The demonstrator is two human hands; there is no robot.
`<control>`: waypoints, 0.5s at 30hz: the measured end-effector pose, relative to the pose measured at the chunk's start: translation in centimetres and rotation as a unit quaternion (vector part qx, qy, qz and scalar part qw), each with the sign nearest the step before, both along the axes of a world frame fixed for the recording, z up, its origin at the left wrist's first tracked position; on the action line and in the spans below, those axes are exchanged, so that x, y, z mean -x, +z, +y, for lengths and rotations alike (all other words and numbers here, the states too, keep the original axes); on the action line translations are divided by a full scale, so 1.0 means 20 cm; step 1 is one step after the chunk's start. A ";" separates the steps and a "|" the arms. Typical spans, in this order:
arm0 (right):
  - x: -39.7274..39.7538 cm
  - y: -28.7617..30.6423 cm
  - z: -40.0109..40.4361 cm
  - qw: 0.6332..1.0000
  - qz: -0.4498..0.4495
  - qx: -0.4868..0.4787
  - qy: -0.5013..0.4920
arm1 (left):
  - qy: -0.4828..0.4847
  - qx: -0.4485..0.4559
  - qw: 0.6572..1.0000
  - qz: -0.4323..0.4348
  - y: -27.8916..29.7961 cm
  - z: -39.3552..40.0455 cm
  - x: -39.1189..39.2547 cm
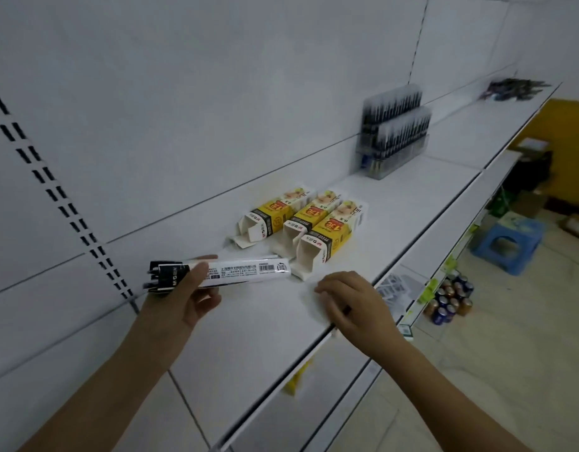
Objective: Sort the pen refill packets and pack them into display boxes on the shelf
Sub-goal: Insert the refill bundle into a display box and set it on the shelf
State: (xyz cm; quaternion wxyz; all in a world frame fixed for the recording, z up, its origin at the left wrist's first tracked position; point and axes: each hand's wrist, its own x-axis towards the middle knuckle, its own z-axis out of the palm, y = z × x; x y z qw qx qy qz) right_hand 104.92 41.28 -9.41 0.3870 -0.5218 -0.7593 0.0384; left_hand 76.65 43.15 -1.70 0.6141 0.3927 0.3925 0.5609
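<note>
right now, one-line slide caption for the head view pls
Left hand holds a refill packet near three open yellow display boxes lying on the white shelf; right hand rests there.

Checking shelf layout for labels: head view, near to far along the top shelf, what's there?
Right hand at the shelf edge → refill packet held in the left hand → three open yellow boxes → clear pen rack → dark pile at the far end, too blurred to identify.
</note>
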 end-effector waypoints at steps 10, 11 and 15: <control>-0.22 0.17 0.44 0.989 -0.149 0.015 0.007 | -0.097 0.016 0.995 -0.022 -0.11 0.25 -0.09; -0.23 0.16 0.47 0.985 -0.169 0.021 0.020 | -0.102 0.021 0.994 -0.018 -0.12 0.25 -0.09; -0.24 0.14 0.53 0.982 -0.178 0.037 0.039 | -0.137 0.034 0.990 -0.011 -0.14 0.26 -0.12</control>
